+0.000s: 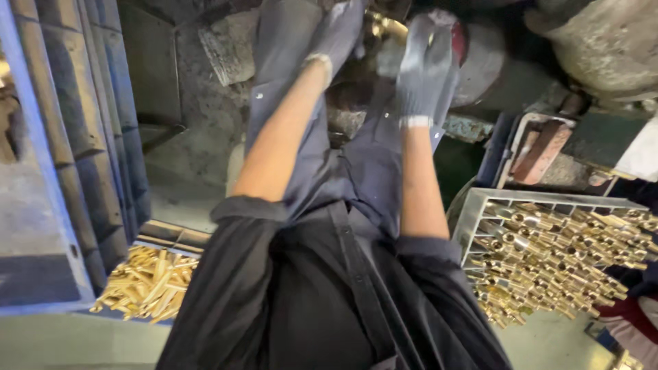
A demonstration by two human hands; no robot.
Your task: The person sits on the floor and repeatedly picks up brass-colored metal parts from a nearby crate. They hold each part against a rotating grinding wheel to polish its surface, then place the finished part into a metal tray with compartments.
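Dim workshop light, motion blur on the gloved hands up top, brass tubes glinting brightly.

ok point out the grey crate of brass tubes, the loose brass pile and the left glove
grey crate (480, 205), head view, on its bare rim
brass pile (147, 284), head view, middle of the heap
left glove (339, 34), head view, back of the hand

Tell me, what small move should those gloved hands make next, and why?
Probably seat the brass piece at the machine. Both gloved hands, left hand and right hand, are raised to it, though blur hides whether either grips it. After that, the right hand could likely reach down to the grey crate of brass tubes beside it.
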